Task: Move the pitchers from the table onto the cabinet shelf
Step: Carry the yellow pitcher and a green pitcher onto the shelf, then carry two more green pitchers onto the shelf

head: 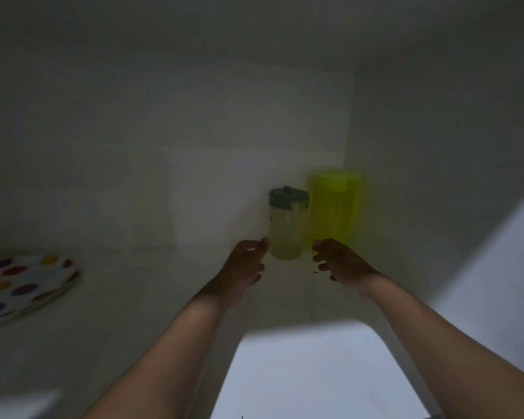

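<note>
Both pitchers upright on cabinet shelf [164, 297], back right corner. Clear pitcher [286, 228] w/ dark lid touching or just beside yellow pitcher [335, 207], which sits near right wall. Left hand [244, 272] and right hand [338, 266] loosely open, holding nothing, flanking clear pitcher's base. Spotted plate [22, 285] far left; shelf between bare.

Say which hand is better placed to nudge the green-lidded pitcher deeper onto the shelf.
Left, probably. The left hand is open with fingertips right beside the green-lidded pitcher. The right hand, also open, sits in front of the yellow pitcher, so it would have to cross over.
</note>
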